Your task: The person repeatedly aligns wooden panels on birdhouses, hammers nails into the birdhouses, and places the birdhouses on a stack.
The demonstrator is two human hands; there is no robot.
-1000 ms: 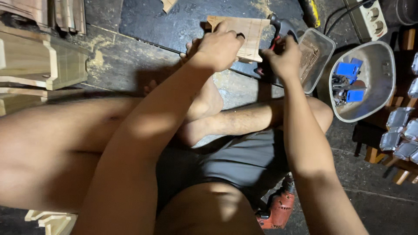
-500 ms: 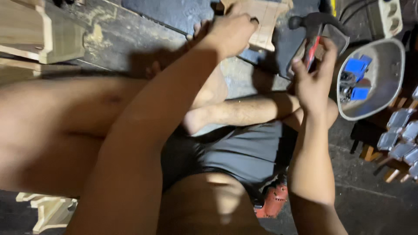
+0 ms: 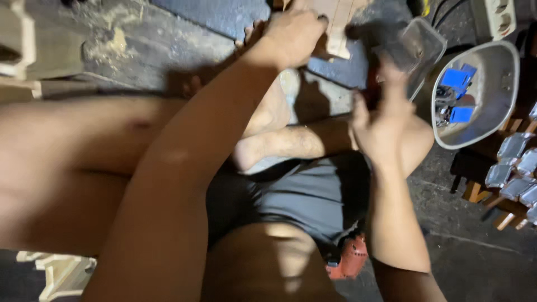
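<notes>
My left hand (image 3: 293, 33) presses down on a pale wooden piece (image 3: 341, 25) at the top of the view, holding it on the dark floor mat (image 3: 224, 14). My right hand (image 3: 383, 120) grips a hammer (image 3: 373, 39) by its red and black handle; the dark head is blurred with motion just right of the wooden piece. I sit cross-legged on the floor, and my legs fill the middle of the view.
A grey plastic tub (image 3: 506, 67) with blue items stands at the right, beside a clear container (image 3: 428, 42). A red power drill (image 3: 349, 260) lies by my hip. Small silver packets (image 3: 517, 168) line the right edge. Wooden parts (image 3: 22, 56) lie at the left. A white power strip (image 3: 495, 17) is top right.
My right hand lifted the hammer up from beside the wooden piece, then swung its head down toward it. The view shifted down; my left hand stayed on the wood.
</notes>
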